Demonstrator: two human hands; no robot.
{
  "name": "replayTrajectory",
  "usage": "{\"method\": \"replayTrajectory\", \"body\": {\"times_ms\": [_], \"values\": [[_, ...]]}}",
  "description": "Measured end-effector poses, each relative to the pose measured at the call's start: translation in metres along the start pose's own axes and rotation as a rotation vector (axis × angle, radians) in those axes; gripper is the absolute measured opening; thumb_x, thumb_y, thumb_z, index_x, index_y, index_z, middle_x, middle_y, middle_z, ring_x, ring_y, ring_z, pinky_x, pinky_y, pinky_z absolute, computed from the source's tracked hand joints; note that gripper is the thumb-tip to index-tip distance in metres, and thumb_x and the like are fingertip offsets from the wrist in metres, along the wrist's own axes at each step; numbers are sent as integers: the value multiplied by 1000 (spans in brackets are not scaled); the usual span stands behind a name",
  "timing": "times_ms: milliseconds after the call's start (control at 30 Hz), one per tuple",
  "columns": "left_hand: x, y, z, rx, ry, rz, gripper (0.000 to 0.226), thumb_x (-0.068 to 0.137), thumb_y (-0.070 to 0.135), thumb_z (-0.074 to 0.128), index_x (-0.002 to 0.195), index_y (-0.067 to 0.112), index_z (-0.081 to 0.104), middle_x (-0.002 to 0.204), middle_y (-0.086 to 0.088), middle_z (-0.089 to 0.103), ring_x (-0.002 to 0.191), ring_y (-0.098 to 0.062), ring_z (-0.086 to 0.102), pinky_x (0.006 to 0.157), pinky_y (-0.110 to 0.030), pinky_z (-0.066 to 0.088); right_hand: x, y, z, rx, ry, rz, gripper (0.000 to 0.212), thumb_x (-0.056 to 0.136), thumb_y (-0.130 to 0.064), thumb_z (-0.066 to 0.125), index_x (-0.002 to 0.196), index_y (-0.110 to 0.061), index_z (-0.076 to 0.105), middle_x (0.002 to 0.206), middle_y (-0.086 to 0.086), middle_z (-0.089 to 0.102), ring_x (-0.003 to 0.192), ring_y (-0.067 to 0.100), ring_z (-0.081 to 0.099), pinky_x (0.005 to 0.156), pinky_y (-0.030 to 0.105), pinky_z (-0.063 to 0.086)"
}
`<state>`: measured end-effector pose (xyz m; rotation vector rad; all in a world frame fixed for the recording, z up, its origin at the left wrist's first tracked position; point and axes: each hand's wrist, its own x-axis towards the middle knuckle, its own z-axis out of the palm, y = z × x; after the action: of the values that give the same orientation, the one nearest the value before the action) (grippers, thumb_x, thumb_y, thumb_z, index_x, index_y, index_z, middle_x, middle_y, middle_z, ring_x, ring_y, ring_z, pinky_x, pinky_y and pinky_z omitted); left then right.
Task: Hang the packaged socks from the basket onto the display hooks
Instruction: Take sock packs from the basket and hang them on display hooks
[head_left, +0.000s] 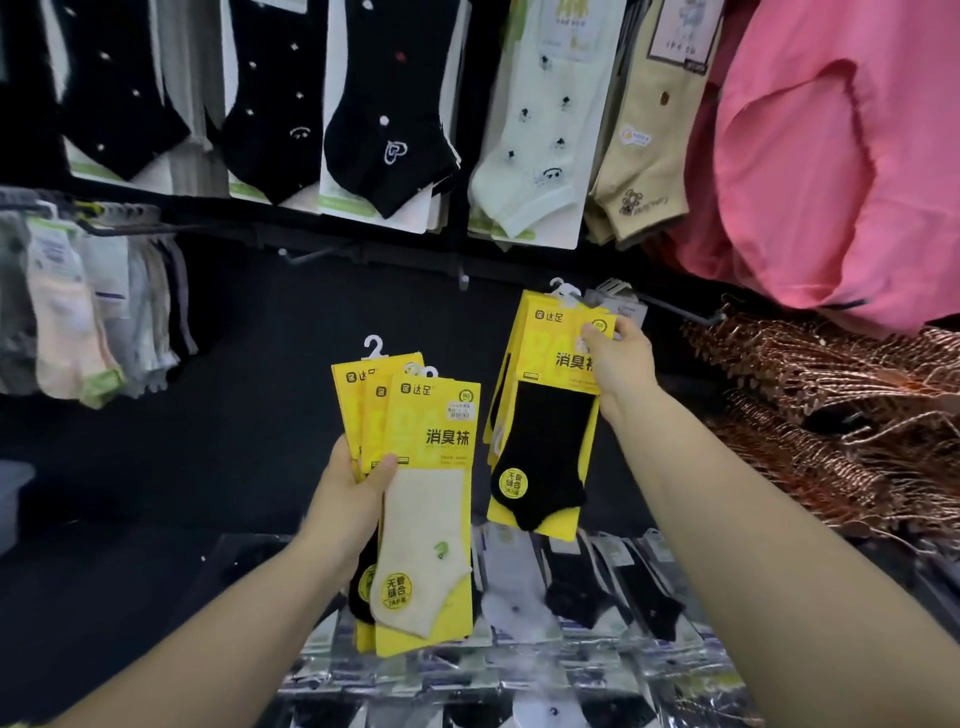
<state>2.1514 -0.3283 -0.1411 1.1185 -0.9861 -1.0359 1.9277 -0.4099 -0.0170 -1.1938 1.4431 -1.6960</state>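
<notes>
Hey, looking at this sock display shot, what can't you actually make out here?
Head view only:
- The basket: outside the frame.
- Whether the black-sock pack, pinched by the right hand, already hangs on a hook: its white hanger is blurred and the card covers what lies behind.
- How many packs the left hand grips: the cream-sock pack in front overlaps the rest.
- The price sticker text: too small.
</notes>
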Motion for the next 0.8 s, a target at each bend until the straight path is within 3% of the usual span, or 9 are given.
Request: {"method": "replayTrajectory", "body": {"times_ms": [67,167,200,267,367,467,567,667,800], "values": [[0,2,2,-9,-25,-2,25,97,17,51,121,27,50,108,8,67,96,-9,63,67,-25,46,4,2,1,-24,31,13,12,91,-16,59,103,-16,57,114,12,64,103,29,63,89,49,52],[-2,6,6,-24,-76,0,28,97,17,51,124,26,49,112,6,67,101,-12,63,74,-28,48,-1,7,-3,-166,145,55,50,84,-25,69,124,-9,45,131,15,47,112,35,55,94,50,48],[-4,7,9,-36,-94,0,29,97,17,51,125,25,49,113,5,67,102,-13,63,76,-29,49,-10,8,-4,-191,150,42,53,83,-28,70,125,-9,43,130,13,45,113,34,54,92,46,48],[-8,10,15,-70,-131,-7,31,97,16,51,127,24,48,116,3,66,105,-15,63,84,-34,50,-36,10,-1,-194,-29,-9,45,84,-35,68,119,-13,50,120,4,53,106,21,55,77,30,46],[-16,14,27,-146,-172,-18,32,96,16,53,127,25,48,117,3,66,109,-17,62,95,-40,48,-80,13,7,-289,-346,-62,45,77,-49,70,108,-21,51,97,-10,61,88,3,57,65,21,42],[-23,15,36,-201,-207,-27,29,92,17,58,118,28,52,114,3,69,108,-18,63,94,-40,49,-87,16,2,-265,-311,-139,43,74,-33,78,104,-23,49,85,-11,65,75,-2,62,59,18,48],[-25,16,38,-216,-214,-47,32,90,18,60,121,24,52,113,1,70,109,-22,64,93,-42,50,-78,10,-13,-75,-349,-5,42,76,-13,78,108,-16,51,95,0,70,76,8,69,60,23,56],[-24,15,35,-169,-182,-30,29,94,14,56,121,22,53,114,2,69,113,-19,61,102,-43,43,-66,7,-32,21,-372,37,43,75,0,75,108,-17,53,93,3,71,73,13,71,56,27,56],[-21,14,30,-71,-139,6,25,94,14,56,116,27,54,113,4,69,112,-19,61,103,-43,43,-52,4,-51,144,-237,23,20,77,-16,76,92,-23,65,89,3,71,81,19,70,65,35,58]]}}
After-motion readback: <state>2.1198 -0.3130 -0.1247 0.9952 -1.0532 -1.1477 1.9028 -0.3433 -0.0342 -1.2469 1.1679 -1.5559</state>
